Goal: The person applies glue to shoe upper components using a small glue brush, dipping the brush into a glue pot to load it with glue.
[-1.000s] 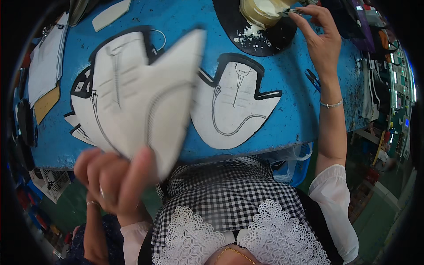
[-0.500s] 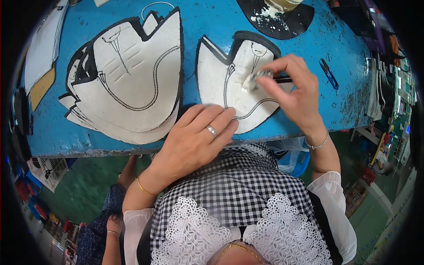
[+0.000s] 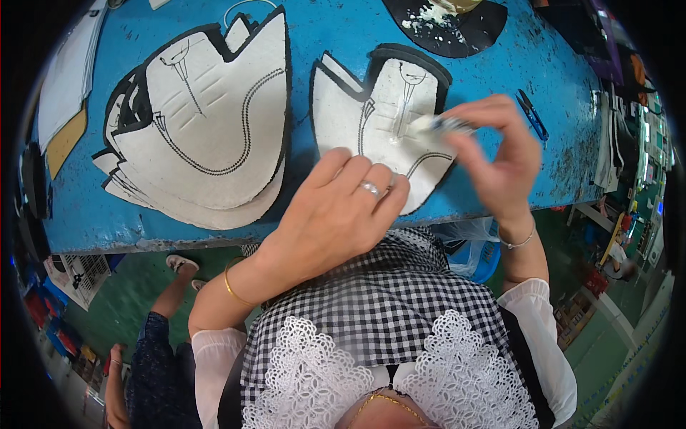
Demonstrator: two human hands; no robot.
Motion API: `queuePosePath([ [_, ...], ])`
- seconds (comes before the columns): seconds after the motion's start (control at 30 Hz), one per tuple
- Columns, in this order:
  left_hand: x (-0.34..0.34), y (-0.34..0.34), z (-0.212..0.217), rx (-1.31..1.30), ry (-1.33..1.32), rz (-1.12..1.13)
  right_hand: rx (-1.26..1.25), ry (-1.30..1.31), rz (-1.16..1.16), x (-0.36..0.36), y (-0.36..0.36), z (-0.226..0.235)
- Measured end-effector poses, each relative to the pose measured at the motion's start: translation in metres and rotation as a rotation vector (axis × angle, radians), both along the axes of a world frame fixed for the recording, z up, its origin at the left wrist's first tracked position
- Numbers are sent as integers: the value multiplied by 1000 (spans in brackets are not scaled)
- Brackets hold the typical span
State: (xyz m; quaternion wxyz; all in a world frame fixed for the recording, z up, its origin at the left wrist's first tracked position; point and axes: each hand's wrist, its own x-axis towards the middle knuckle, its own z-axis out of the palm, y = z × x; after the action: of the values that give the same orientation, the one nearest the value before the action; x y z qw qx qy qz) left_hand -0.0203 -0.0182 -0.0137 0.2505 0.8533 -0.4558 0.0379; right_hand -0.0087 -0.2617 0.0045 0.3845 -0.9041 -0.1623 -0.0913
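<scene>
A white shoe-upper piece (image 3: 379,121) with black edging and stitched lines lies flat near the front edge of the blue table (image 3: 329,36). My left hand (image 3: 336,214) presses flat on its near part, fingers spread, a ring on one finger. My right hand (image 3: 493,154) pinches a small brush (image 3: 439,125) whose pale tip touches the middle of the piece. To the left lies a stack of similar white pieces (image 3: 204,136).
A black dish with white paste (image 3: 450,25) sits at the table's far edge. A blue pen-like tool (image 3: 532,114) lies to the right. Paper sheets (image 3: 68,64) rest at the far left. Another person's legs (image 3: 164,314) show below the table.
A second ago my left hand held a piece up while my right reached to the paste dish. Both came down onto the right piece; the brush has since moved slightly across it.
</scene>
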Motion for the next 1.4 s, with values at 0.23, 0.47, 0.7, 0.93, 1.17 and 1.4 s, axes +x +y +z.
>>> queuePosePath([
  [0.23, 1, 22, 34, -303, -444, -239, 565, 15, -284, 11, -38, -1],
  [0.47, -7, 82, 49, 66, -299, 397, 299, 104, -188, 3, -17, -13],
  [0.7, -11, 26, 14, -59, 163, 43, -3, 169, -49, 7, 7, -15],
  [0.93, -8, 11, -6, -3, 41, -10, -213, -178, -94, 36, 2, -29],
  [1.17, -9, 5, -3, 110, -96, -58, -300, -232, 161, 4, 15, -14],
  [1.4, -4, 8, -2, 47, -19, -25, 463, 210, -218, 32, -26, -19],
])
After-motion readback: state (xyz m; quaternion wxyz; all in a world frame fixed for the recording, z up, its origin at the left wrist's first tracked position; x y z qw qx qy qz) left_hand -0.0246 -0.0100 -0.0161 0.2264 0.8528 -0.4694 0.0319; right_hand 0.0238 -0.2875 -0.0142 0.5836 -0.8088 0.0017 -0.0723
